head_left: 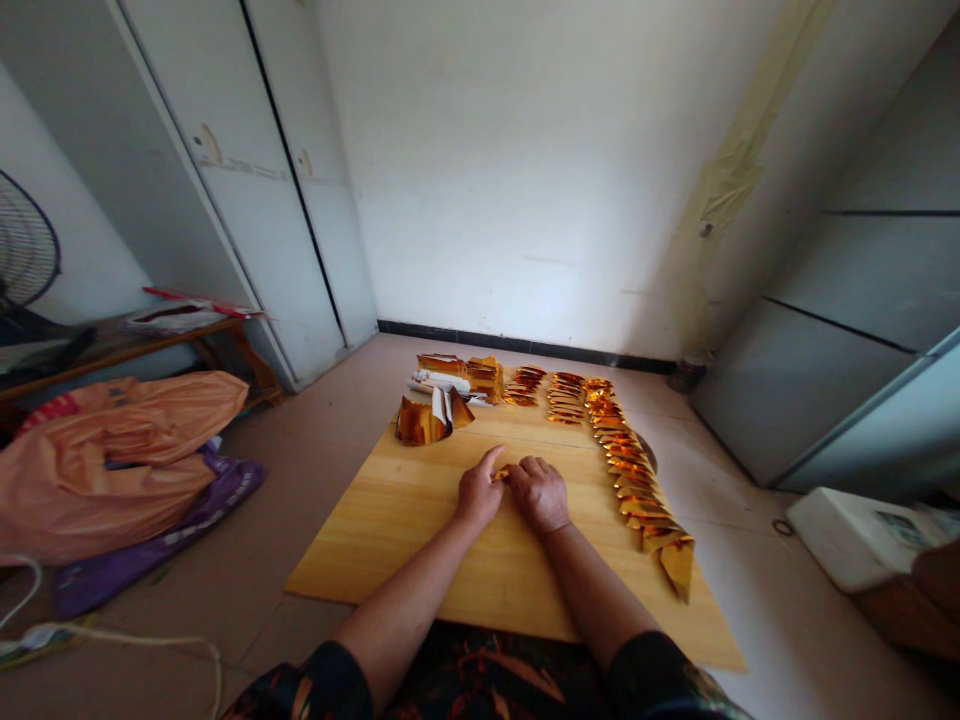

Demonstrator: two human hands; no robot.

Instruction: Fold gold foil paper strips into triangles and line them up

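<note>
Over the middle of a wooden board [420, 520], my left hand [480, 492] and my right hand [538, 492] come close together. Between their fingers is a small piece of gold foil paper [501, 474], mostly covered by the hands. Both hands are closed on it, the left thumb pointing up. Along the board's right side runs a long row of folded gold foil pieces [630, 470]. Two shorter rows, one of folded foil pieces [523, 385] and another of foil pieces [566, 398], lie at the far edge. A curled stack of gold foil sheets [420, 420] sits at the far left.
More foil sheets [484, 378] and a white paper roll [439, 382] lie at the board's far edge. Left on the floor are an orange bag [127, 450] and a purple bag [172, 530]. A white box [855, 540] stands right; a fan [26, 240] is far left.
</note>
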